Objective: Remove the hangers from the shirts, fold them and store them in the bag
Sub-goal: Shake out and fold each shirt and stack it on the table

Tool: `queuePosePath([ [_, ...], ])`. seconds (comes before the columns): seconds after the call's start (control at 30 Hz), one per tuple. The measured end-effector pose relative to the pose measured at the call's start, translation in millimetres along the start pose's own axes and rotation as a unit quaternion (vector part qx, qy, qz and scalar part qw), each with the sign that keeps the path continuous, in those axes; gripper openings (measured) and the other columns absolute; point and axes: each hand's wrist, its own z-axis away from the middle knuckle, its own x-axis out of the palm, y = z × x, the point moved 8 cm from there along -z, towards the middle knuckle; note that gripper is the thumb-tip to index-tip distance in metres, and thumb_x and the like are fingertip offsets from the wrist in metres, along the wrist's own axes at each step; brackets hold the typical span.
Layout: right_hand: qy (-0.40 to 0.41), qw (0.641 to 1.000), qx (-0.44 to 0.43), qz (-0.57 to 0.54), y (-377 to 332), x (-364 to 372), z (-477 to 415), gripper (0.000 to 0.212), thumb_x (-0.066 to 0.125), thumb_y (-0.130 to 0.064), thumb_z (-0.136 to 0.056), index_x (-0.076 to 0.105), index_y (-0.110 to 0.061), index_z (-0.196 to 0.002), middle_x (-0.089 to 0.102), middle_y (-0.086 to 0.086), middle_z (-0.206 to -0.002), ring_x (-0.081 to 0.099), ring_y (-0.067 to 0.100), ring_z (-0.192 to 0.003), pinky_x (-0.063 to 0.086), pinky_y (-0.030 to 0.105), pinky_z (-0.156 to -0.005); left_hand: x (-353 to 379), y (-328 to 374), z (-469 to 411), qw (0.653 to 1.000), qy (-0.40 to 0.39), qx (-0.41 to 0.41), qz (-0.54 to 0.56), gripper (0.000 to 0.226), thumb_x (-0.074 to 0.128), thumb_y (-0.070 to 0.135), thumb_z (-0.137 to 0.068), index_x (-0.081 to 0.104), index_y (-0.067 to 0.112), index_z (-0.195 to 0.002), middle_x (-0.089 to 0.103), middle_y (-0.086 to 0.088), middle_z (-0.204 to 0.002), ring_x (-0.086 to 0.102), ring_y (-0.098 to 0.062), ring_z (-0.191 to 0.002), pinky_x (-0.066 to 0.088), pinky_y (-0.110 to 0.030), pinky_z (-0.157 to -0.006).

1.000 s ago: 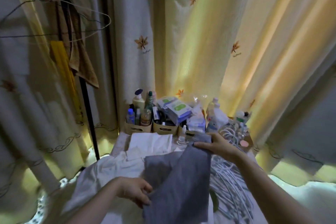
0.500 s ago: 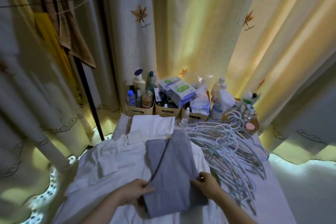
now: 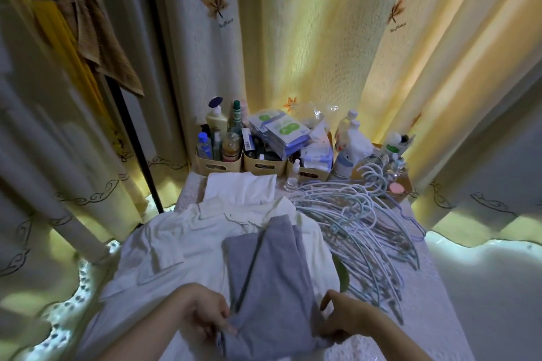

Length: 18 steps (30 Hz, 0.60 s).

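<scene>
Grey shirt (image 3: 269,272), hanger off & part-folded, lies on white shirts (image 3: 181,246) at table's (image 3: 425,316) near edge, my L hand (image 3: 202,316) + R hand (image 3: 343,322) pinching its near corners; hangers (image 3: 360,228) piled right, no bag seen yet.

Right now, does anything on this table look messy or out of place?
Yes: the hangers lie in a tangled, crisscrossed heap on the right side of the table. The grey shirt lies neatly folded on the spread white shirt.
</scene>
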Motion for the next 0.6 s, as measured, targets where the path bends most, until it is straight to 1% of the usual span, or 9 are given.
queuePosePath([
  [0.1,-0.061,0.998,-0.018,-0.021,-18.1,-0.5,18.4,0.063,0.079,-0.02,-0.074,0.038,-0.023,-0.122,0.059,0.004,-0.071,0.058,0.009,-0.047,0.053,0.022,-0.051,-4.8,-8.5,5.2,0.999,-0.013,0.004,0.032,0.026,0.07,0.046,-0.08,0.061,0.022,-0.079,0.058,0.008,-0.062,0.055,0.0,-0.049,0.046,-0.014,-0.052],
  [0.17,-0.048,0.99,-0.092,-0.099,-39.2,-11.2,22.9,0.062,0.076,-0.013,-0.078,0.042,-0.031,-0.127,0.056,0.006,-0.063,0.052,0.011,-0.046,0.049,0.022,-0.047,-14.6,-13.0,6.3,0.983,0.007,0.043,0.176,0.025,0.073,0.04,-0.076,0.065,0.018,-0.084,0.065,0.002,-0.067,0.062,-0.006,-0.058,0.049,-0.019,-0.057],
  [0.23,-0.016,0.967,-0.156,-0.201,-61.6,-28.7,24.7,0.037,0.07,-0.014,-0.083,0.061,-0.031,-0.115,0.058,0.008,-0.066,0.049,0.009,-0.048,0.043,0.019,-0.045,-31.2,-17.5,5.9,0.896,0.046,0.094,0.432,0.016,0.07,0.023,-0.08,0.071,0.012,-0.092,0.072,-0.007,-0.087,0.068,-0.015,-0.078,0.053,-0.026,-0.069],
  [0.3,0.029,0.935,-0.173,-0.307,-77.5,-44.7,18.9,0.011,0.062,-0.022,-0.091,0.072,-0.022,-0.095,0.063,0.005,-0.073,0.054,0.007,-0.054,0.042,0.018,-0.048,-52.2,-25.8,5.9,0.744,0.117,0.12,0.647,0.017,0.064,0.016,-0.083,0.071,0.007,-0.096,0.071,-0.013,-0.088,0.068,-0.021,-0.073,0.055,-0.03,-0.066],
  [0.37,0.083,0.907,-0.17,-0.377,-86.8,-55.5,5.1,0.027,0.053,-0.034,-0.095,0.071,-0.018,-0.083,0.064,0.001,-0.072,0.058,0.009,-0.061,0.045,0.021,-0.053,-68.1,-24.9,7.4,0.654,0.175,0.15,0.721,0.025,0.054,0.031,-0.091,0.066,0.008,-0.09,0.064,-0.011,-0.077,0.064,-0.019,-0.061,0.055,-0.028,-0.057],
  [0.43,0.152,0.912,-0.186,-0.333,-94.3,-62.1,-8.0,0.026,0.052,-0.039,-0.095,0.069,-0.021,-0.088,0.065,-0.001,-0.082,0.057,0.01,-0.07,0.046,0.024,-0.064,-70.2,-12.7,4.9,0.661,0.183,0.162,0.709,0.05,0.037,0.055,-0.094,0.063,0.012,-0.094,0.065,-0.008,-0.082,0.062,-0.02,-0.074,0.052,-0.03,-0.066],
  [0.5,0.209,0.93,-0.212,-0.218,-98.4,-63.2,-19.8,0.02,0.065,-0.034,-0.088,0.068,-0.019,-0.1,0.061,0.002,-0.1,0.055,0.012,-0.086,0.047,0.032,-0.08,-61.4,-2.2,3.7,0.733,0.204,0.138,0.634,0.057,0.033,0.064,-0.089,0.061,0.018,-0.107,0.066,-0.007,-0.101,0.06,-0.02,-0.093,0.047,-0.027,-0.074],
  [0.53,0.223,0.938,-0.2,-0.177,-96.7,-61.3,-26.7,0.03,0.071,-0.033,-0.083,0.065,-0.015,-0.107,0.056,0.002,-0.105,0.053,0.014,-0.094,0.046,0.034,-0.088,-57.5,-0.3,3.1,0.764,0.228,0.131,0.589,0.052,0.039,0.062,-0.089,0.057,0.022,-0.117,0.064,-0.005,-0.111,0.059,-0.019,-0.102,0.048,-0.027,-0.078],
  [0.6,0.224,0.946,-0.159,-0.172,-90.7,-55.3,-38.8,0.037,0.077,-0.03,-0.078,0.06,-0.01,-0.104,0.057,0.003,-0.098,0.055,0.02,-0.092,0.048,0.031,-0.084,-57.2,1.2,2.3,0.777,0.29,0.149,0.538,0.051,0.058,0.041,-0.089,0.046,0.02,-0.134,0.058,-0.003,-0.129,0.056,-0.02,-0.116,0.049,-0.037,-0.095],
])
